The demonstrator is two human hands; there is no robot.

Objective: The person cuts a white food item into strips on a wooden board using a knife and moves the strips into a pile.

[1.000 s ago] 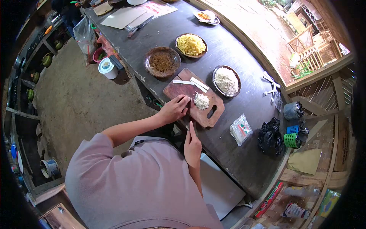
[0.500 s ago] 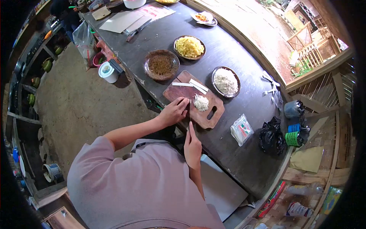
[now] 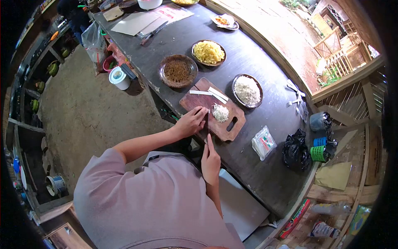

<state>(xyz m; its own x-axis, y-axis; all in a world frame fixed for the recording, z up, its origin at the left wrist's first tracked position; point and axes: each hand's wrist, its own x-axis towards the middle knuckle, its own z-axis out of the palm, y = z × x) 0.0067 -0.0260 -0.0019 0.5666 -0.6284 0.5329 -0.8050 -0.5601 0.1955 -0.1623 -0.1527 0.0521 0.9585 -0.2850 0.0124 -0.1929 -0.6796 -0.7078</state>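
A wooden cutting board [image 3: 232, 132] lies near the table edge. On it are several white strips [image 3: 200, 92] and a small pile of thin pale shreds [image 3: 220, 112]. My left hand [image 3: 192, 121] rests on the board's near side, its fingers bent together over a small pale piece. In my right hand [image 3: 210, 162] is a knife [image 3: 208, 124], its blade at the fingertips of my left hand, beside the shreds. Beyond the board stand a bowl of pale shreds [image 3: 247, 90], a bowl of yellow pieces [image 3: 208, 52] and a brown bowl with dark crumbs [image 3: 178, 71].
To the right lie a clear packet [image 3: 263, 142], a black plastic bag [image 3: 296, 150] and some forks [image 3: 295, 96]. Flat sheets [image 3: 134, 23] are at the table's far left. A white bucket [image 3: 119, 78] stands on the floor. Another person [image 3: 74, 18] is partly visible at the top left.
The whole view has shifted slightly, with the table things a little further right and down. Both hands keep nearly the same pose at the board.
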